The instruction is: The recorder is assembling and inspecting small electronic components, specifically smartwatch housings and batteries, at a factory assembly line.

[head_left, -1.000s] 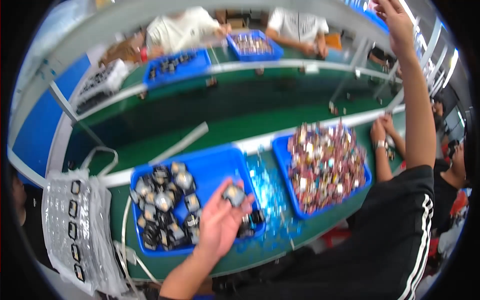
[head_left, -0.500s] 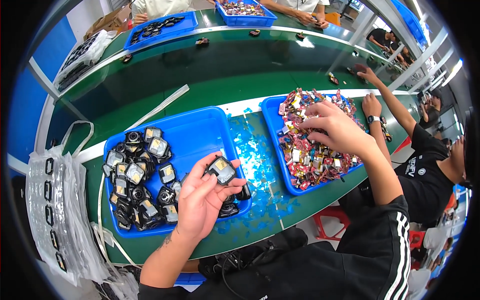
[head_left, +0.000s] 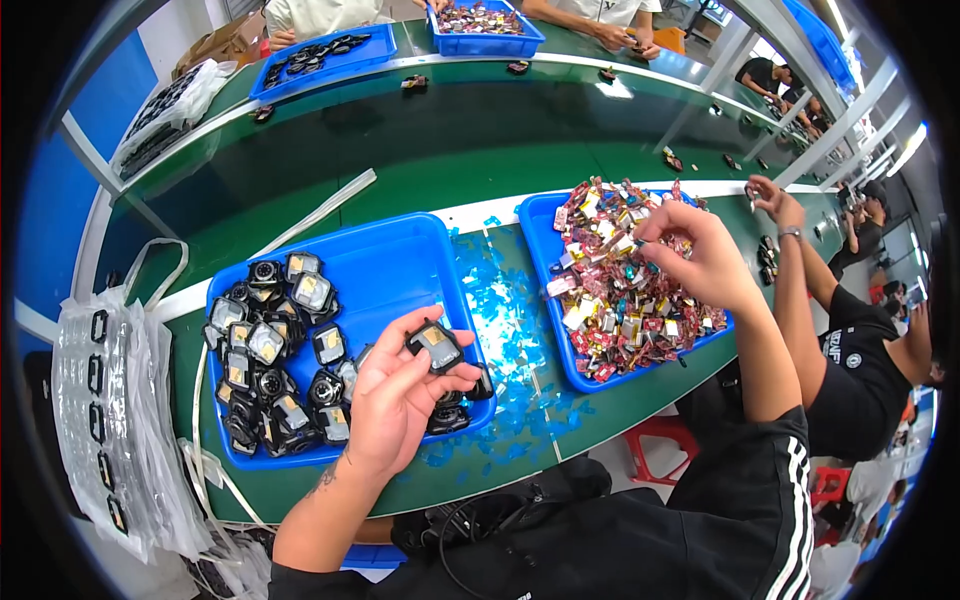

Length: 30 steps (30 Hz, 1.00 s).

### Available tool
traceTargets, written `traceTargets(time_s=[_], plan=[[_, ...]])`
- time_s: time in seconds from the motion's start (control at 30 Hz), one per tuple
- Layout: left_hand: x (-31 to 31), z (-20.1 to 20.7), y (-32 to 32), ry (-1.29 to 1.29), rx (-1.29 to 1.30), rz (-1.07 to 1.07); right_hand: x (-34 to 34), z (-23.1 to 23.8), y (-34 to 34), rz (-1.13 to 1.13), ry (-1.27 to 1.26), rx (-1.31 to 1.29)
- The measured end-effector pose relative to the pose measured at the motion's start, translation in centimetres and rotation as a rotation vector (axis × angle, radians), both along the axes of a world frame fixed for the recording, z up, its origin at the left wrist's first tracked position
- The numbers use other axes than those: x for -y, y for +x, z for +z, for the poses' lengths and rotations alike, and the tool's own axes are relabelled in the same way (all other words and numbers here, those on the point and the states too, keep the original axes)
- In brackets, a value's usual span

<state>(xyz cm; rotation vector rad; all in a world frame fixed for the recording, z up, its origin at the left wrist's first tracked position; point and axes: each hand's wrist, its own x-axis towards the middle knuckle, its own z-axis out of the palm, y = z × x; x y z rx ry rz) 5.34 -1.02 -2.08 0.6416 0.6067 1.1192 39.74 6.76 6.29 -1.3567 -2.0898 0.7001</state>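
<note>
My left hand (head_left: 388, 400) holds a black smartwatch case (head_left: 434, 347) between thumb and fingers, with its pale inner face turned up. It is above the right side of a blue tray (head_left: 400, 240) where several similar watch cases (head_left: 270, 385) are heaped. My right hand (head_left: 705, 258) is over a second blue tray (head_left: 545, 260), piled with small red circuit boards with silvery battery cells (head_left: 625, 320). Its thumb and forefinger are pinched together at the heap; whatever is between them blends into the parts behind.
Blue film scraps (head_left: 510, 330) litter the green bench between the trays. Clear plastic packing (head_left: 100, 420) hangs at the left. Beyond, a green conveyor (head_left: 480, 130) carries scattered watch parts. A co-worker's arm (head_left: 800, 270) reaches in on the right, by a red stool (head_left: 665, 450).
My right hand has shifted slightly right, and its spread fingers have closed into a pinch. The watch case tilts a little in my left hand. The co-worker's hands have drawn together.
</note>
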Motion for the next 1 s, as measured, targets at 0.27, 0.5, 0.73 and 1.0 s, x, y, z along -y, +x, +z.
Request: traceTargets(time_s=[0.27,0.5,0.73,1.0], plan=[[0.6,-0.4,0.4,0.227,-0.309,0.115,3.7,1.1,-2.9,-0.011,-0.033,0.070],[0.8,1.3,0.7,0.687,-0.859,0.037,6.1,1.0,-11.1,0.389,-0.084,0.090],[1.7,1.1,0.7,0.518,-0.812,-0.070,6.4,-1.3,-13.0,0.283,-0.154,-0.096],[2.4,-0.1,1.3,0.453,-0.719,0.075,7.6,-4.4,-14.0,0.204,0.294,-0.003]])
